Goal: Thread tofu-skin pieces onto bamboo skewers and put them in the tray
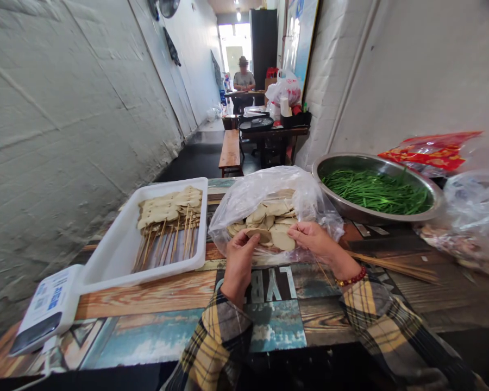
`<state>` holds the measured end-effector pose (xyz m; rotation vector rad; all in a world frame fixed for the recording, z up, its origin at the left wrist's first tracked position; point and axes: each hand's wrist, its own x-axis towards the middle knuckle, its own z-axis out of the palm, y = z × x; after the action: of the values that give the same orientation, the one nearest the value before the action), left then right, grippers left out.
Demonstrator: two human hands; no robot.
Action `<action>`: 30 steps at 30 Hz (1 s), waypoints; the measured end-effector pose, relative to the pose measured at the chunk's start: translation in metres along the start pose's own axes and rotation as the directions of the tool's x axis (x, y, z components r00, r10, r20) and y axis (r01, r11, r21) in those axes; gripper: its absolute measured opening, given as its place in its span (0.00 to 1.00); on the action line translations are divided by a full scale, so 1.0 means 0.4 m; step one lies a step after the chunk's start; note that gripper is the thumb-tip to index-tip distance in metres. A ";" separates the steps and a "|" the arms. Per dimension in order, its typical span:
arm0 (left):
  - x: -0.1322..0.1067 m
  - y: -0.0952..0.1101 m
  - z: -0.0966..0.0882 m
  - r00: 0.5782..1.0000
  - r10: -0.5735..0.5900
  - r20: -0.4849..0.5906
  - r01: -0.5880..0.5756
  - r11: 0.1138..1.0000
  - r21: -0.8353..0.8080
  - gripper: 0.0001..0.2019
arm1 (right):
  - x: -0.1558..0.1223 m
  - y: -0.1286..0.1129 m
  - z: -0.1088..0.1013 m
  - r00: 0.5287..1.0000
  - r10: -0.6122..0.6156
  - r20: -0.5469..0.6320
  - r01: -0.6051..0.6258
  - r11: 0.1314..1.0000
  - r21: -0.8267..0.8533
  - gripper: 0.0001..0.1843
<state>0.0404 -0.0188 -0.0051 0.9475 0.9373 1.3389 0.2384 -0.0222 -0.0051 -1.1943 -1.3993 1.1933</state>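
My left hand [239, 260] pinches a thin beige oval slice [259, 235] between thumb and fingers. Opposite it, my right hand [315, 241] is closed on the edge of another pale, flat slice [283, 238]. A thin wooden skewer [324, 273] sticks out below the right hand; whether the palm grips it is hidden. Both hands are at the near side of a clear plastic bag [252, 187], which lies open around a heap of similar slices [264, 214]. Left of the bag, a white tray [110, 260] contains skewered slices [169, 209], their sticks pointing toward me.
A steel bowl [436, 206] of green chives [377, 190] stands right of the bag. Loose skewers [395, 266] lie in front of it, beside a plastic bag [476, 217] of food. A white device [49, 304] with a cable sits front left. Far back, a person [243, 81] sits at a table.
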 end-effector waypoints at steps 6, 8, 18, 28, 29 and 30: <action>0.003 -0.001 0.000 0.997 -0.057 -0.051 0.054 0.998 -0.042 0.14 | -0.005 0.005 0.012 0.990 -0.111 -0.091 0.093 0.980 -0.177 0.29; 0.007 -0.004 -0.001 0.993 -0.074 -0.095 0.064 0.993 -0.096 0.17 | -0.022 -0.007 0.029 0.989 -0.142 -0.034 0.133 0.972 -0.192 0.30; 0.008 0.005 -0.013 0.993 -0.067 -0.101 0.044 0.976 -0.212 0.17 | -0.060 -0.027 0.105 0.940 -0.252 0.231 0.326 0.863 -0.385 0.20; 0.007 0.008 -0.007 0.995 -0.080 -0.052 0.063 0.960 -0.272 0.17 | -0.078 0.005 0.122 0.947 -0.317 -0.058 0.287 0.911 -0.296 0.22; 0.006 0.008 -0.006 0.995 -0.086 -0.047 0.070 0.960 -0.270 0.17 | -0.081 -0.003 0.124 0.938 -0.329 -0.113 0.284 0.911 -0.298 0.21; 0.005 0.008 -0.006 0.995 -0.092 -0.045 0.077 0.961 -0.266 0.17 | -0.084 -0.011 0.125 0.929 -0.333 -0.159 0.280 0.917 -0.283 0.20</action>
<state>0.0371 -0.0166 -0.0030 0.6610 0.8086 1.3836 0.1921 -0.0612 -0.0080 -1.1782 -1.5477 0.6646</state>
